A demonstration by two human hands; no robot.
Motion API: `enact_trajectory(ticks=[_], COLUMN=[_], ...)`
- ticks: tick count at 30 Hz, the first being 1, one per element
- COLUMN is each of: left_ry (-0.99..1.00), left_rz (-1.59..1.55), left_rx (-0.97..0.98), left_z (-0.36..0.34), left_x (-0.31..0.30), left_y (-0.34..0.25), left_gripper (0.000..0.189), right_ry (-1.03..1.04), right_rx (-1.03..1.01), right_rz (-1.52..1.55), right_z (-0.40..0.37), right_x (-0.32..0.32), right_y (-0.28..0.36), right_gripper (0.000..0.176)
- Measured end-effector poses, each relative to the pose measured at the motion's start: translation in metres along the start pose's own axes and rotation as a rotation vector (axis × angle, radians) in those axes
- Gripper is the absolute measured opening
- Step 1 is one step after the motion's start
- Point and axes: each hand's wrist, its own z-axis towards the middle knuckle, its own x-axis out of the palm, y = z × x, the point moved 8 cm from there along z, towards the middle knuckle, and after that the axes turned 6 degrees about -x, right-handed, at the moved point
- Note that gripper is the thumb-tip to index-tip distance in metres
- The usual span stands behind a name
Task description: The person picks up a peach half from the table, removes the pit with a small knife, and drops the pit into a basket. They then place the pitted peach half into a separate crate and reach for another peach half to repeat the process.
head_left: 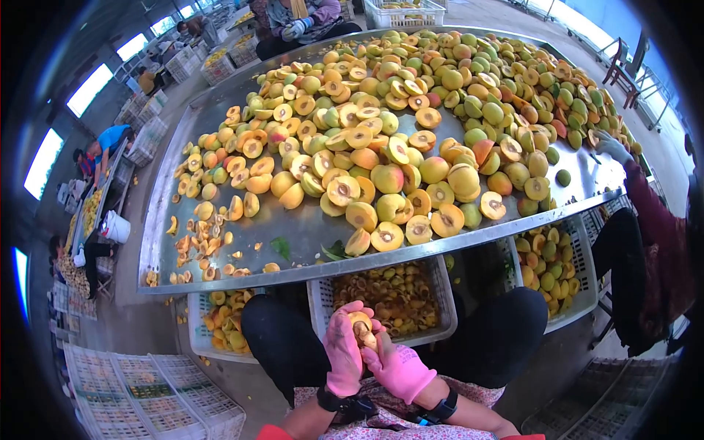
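Both my hands wear pink gloves and meet low in the middle, above my lap. My left hand (343, 352) is closed around a cut apricot half (359, 320). Against that fruit, my right hand (400, 370) is closed, its fingers pressed together on something I cannot make out. Just beyond the hands, a white crate (449, 315) holds apricot pieces and scraps. Above it stands a metal table (293, 276) heaped with whole and halved apricots (343, 191); small scraps and green leaves lie near its front edge.
Crates with apricots stand under the table at left (202, 334) and right (587, 293). A co-worker's gloved hand (613, 147) reaches in at the right; another person (304, 26) sits beyond the table. Stacked crates (158, 396) fill the lower left. A white bucket (116, 227) stands farther left.
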Motion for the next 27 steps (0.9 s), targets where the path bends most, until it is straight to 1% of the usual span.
enact_trajectory(ticks=[1,4,7,9,11,14,15,18,22,23,26,27], left_ry=[0.002,0.022,0.091,0.265,0.310,0.317,0.307,0.228,0.044,0.020,-0.019,-0.033], left_rz=[0.036,0.002,0.119,0.494,0.591,0.483,0.545,0.544,0.479,0.450,0.370,0.386], left_rx=[0.005,-0.026,-0.060,-0.029,-0.385,-0.475,-0.324,-0.149,-0.092,-0.092,-0.069,-0.046], left_z=[0.002,0.003,0.006,0.014,0.016,0.026,0.026,0.020,0.017,0.017,0.015,0.014], left_x=[0.000,0.000,0.002,-0.002,-0.014,-0.028,-0.021,-0.014,-0.013,-0.013,-0.016,-0.016], left_y=[-0.001,0.001,-0.004,-0.011,-0.006,0.011,0.002,-0.008,-0.013,-0.013,-0.010,-0.010], left_gripper=[0.057,0.059,0.063,0.065,0.068,0.068,0.069,0.069,0.075,0.079,0.082,0.082], right_ry=[0.000,0.006,0.041,0.116,0.118,0.143,0.153,0.163,0.192,0.197,0.221,0.230], right_rx=[-0.014,-0.058,-0.064,-0.033,-0.072,-0.094,-0.097,-0.106,-0.063,-0.065,-0.063,-0.060], right_rz=[0.000,0.012,0.009,-0.044,-0.040,-0.081,-0.103,-0.105,-0.060,-0.037,0.076,0.120], right_z=[0.000,0.004,0.006,0.005,0.003,0.002,0.003,0.001,0.001,0.002,0.003,0.003], right_x=[0.001,0.006,0.002,-0.001,-0.004,0.004,0.007,0.010,0.015,0.015,0.020,0.021], right_y=[0.000,-0.004,-0.009,-0.012,-0.004,-0.003,-0.002,0.001,-0.002,-0.001,-0.006,-0.008], right_gripper=[0.045,0.045,0.046,0.044,0.044,0.043,0.043,0.042,0.044,0.045,0.047,0.048])
